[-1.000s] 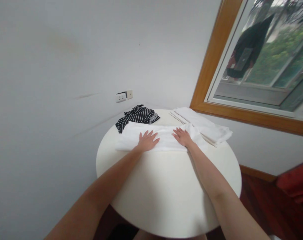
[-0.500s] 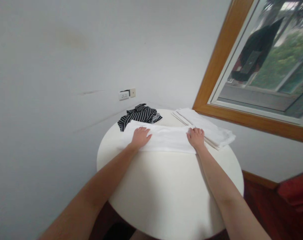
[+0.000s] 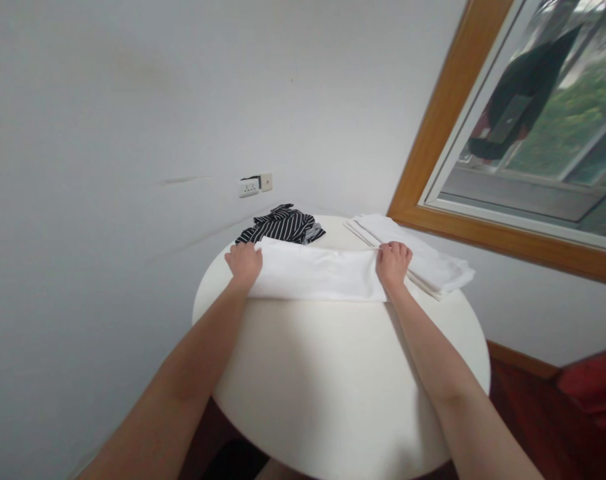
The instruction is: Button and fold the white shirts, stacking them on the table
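Note:
A long folded strip of white cloth [image 3: 317,273] lies across the far half of the round table. Around its far left corner, my left hand [image 3: 245,262] is closed with the fingers curled over. My right hand [image 3: 393,265] grips the far edge near the other end, its fingers bent and pressed together. The fingertips of both hands are partly hidden. Just behind the strip sits a crumpled black garment with white stripes [image 3: 285,225]. Beside my right hand is a stack of folded white cloths [image 3: 417,257].
The round white table [image 3: 343,373] stands close to the wall [image 3: 133,120]. A socket [image 3: 249,187] is set in the wall behind it. To the right is a window with a wooden frame [image 3: 433,153]. Something red [image 3: 593,380] lies low at the far right.
My left hand has slid left from the cloth's surface to its left end and closed there. My right hand has moved up slightly and its fingers have curled at the far edge.

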Tool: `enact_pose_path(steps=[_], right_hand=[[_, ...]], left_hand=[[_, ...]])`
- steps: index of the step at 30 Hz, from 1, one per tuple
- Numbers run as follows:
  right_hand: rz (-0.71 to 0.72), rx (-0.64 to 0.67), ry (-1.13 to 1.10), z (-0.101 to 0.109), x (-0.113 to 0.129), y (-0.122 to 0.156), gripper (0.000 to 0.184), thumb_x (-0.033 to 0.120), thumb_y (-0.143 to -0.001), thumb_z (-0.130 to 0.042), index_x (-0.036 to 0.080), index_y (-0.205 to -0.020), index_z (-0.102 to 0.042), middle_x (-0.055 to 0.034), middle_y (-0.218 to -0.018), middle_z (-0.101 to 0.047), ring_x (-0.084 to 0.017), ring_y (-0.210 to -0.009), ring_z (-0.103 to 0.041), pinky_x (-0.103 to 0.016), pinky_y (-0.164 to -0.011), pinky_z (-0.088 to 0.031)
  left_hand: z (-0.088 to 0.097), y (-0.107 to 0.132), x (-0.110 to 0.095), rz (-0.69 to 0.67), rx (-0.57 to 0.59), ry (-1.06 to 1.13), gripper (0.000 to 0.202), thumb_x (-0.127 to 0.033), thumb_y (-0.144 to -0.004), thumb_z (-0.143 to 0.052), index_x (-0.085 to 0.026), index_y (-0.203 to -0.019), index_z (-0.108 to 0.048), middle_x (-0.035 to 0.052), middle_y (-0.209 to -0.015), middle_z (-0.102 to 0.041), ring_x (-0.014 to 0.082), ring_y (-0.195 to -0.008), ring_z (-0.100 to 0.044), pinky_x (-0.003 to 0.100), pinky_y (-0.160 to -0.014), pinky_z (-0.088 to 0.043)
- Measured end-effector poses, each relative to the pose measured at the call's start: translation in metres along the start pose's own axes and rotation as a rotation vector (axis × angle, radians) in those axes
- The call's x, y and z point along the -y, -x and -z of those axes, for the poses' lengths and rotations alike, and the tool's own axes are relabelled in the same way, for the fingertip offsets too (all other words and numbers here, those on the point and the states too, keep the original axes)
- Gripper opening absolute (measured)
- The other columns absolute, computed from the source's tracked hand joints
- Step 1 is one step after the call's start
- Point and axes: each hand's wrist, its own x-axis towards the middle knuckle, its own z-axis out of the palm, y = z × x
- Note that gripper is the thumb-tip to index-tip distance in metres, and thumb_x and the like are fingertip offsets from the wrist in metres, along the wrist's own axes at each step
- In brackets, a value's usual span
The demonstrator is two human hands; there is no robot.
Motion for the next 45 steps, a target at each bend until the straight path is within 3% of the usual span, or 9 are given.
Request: enact_pose_path(steps=[8, 12, 16, 20, 26, 31, 34, 37, 45], right_hand=[[0.088, 0.19, -0.082, 0.007, 0.014, 0.003, 0.044, 0.012, -0.087, -0.038, 0.013, -0.127, -0.055, -0.0143, -0.136, -0.051, -0.027, -0.134, -0.032, -0.046, -0.111, -0.021], [0.224, 0.512, -0.203, 0.017, 0.042, 0.01, 0.043, 0.033, -0.095, -0.035, 0.019, -0.133, -0.053, -0.0127, -0.134, -0.055, -0.024, -0.124, -0.047, -0.04, -0.106, -0.031], [0.149, 0.7, -0.206, 0.005, 0.047, 0.027, 0.055, 0.055, -0.097, -0.023, 0.029, -0.142, -0.041, -0.0057, -0.152, -0.035, -0.024, -0.14, -0.029, -0.051, -0.111, -0.02], [0.086, 0.653, -0.176, 0.001, 0.033, 0.03, 0.053, 0.051, -0.098, -0.026, 0.026, -0.14, -0.045, -0.0066, -0.15, -0.038, -0.024, -0.139, -0.03, -0.051, -0.112, -0.018], [0.13, 0.377, -0.186, 0.026, 0.027, 0.031, 0.034, 0.024, -0.092, -0.04, 0.018, -0.114, -0.066, -0.0099, -0.122, -0.064, -0.023, -0.124, -0.047, -0.038, -0.107, -0.028], [0.275, 0.537, -0.269, 0.035, 0.047, 0.045, 0.04, 0.035, -0.097, -0.036, 0.026, -0.13, -0.056, -0.005, -0.139, -0.053, -0.019, -0.129, -0.044, -0.034, -0.105, -0.031], [0.252, 0.586, -0.281, 0.039, 0.044, 0.047, 0.042, 0.044, -0.097, -0.036, 0.027, -0.13, -0.056, -0.0036, -0.14, -0.052, -0.018, -0.128, -0.045, -0.033, -0.105, -0.032], [0.079, 0.493, -0.182, 0.047, 0.018, 0.042, 0.035, 0.033, -0.093, -0.044, 0.023, -0.121, -0.063, -0.0061, -0.128, -0.061, -0.021, -0.119, -0.051, -0.033, -0.101, -0.036], [-0.412, 0.406, -0.023, 0.044, -0.044, 0.04, 0.038, 0.024, -0.091, -0.043, 0.011, -0.122, -0.06, -0.0182, -0.113, -0.063, -0.025, -0.099, -0.063, -0.033, -0.083, -0.045]], left_hand=[[0.007, -0.003, -0.003, 0.021, 0.002, 0.029, 0.036, -0.035, -0.092, -0.036, -0.016, -0.112, -0.059, 0.0167, -0.104, -0.068, 0.0339, -0.102, -0.059, 0.046, -0.086, -0.041], [0.006, -0.005, -0.005, 0.027, -0.013, 0.06, 0.043, -0.037, -0.096, -0.023, -0.016, -0.123, -0.05, 0.0157, -0.096, -0.07, 0.0318, -0.089, -0.065, 0.041, -0.078, -0.044], [-0.003, -0.009, -0.001, 0.052, 0.042, 0.05, 0.039, -0.035, -0.096, -0.025, -0.017, -0.122, -0.05, 0.016, -0.095, -0.069, 0.0325, -0.09, -0.066, 0.04, -0.074, -0.045], [-0.003, -0.005, 0.001, 0.033, 0.102, 0.049, 0.035, -0.028, -0.093, -0.034, -0.015, -0.12, -0.052, 0.0195, -0.102, -0.066, 0.034, -0.097, -0.062, 0.044, -0.079, -0.045], [0.026, 0.018, -0.018, -0.279, -0.18, 0.103, 0.051, -0.022, -0.089, -0.039, -0.017, -0.14, -0.04, 0.0209, -0.135, -0.048, 0.0363, -0.124, -0.042, 0.052, -0.099, -0.033], [0.009, 0.044, -0.051, -0.584, 0.081, 0.12, 0.045, -0.042, -0.092, -0.038, -0.025, -0.131, -0.054, 0.0121, -0.144, -0.044, 0.0315, -0.133, -0.036, 0.05, -0.109, -0.024], [-0.005, 0.05, -0.053, -0.455, 0.233, 0.044, 0.056, -0.053, -0.089, -0.041, -0.022, -0.135, -0.051, 0.0175, -0.152, -0.032, 0.0377, -0.139, -0.026, 0.06, -0.109, -0.015], [-0.002, 0.041, -0.034, -0.374, 0.129, -0.01, 0.064, -0.051, -0.088, -0.043, -0.019, -0.144, -0.038, 0.019, -0.155, -0.024, 0.0375, -0.14, -0.021, 0.058, -0.11, -0.014], [0.017, 0.002, 0.015, 0.06, 0.302, -0.001, 0.078, -0.063, -0.081, -0.046, -0.003, -0.13, -0.047, 0.0298, -0.126, -0.055, 0.0408, -0.115, -0.053, 0.048, -0.09, -0.044]])
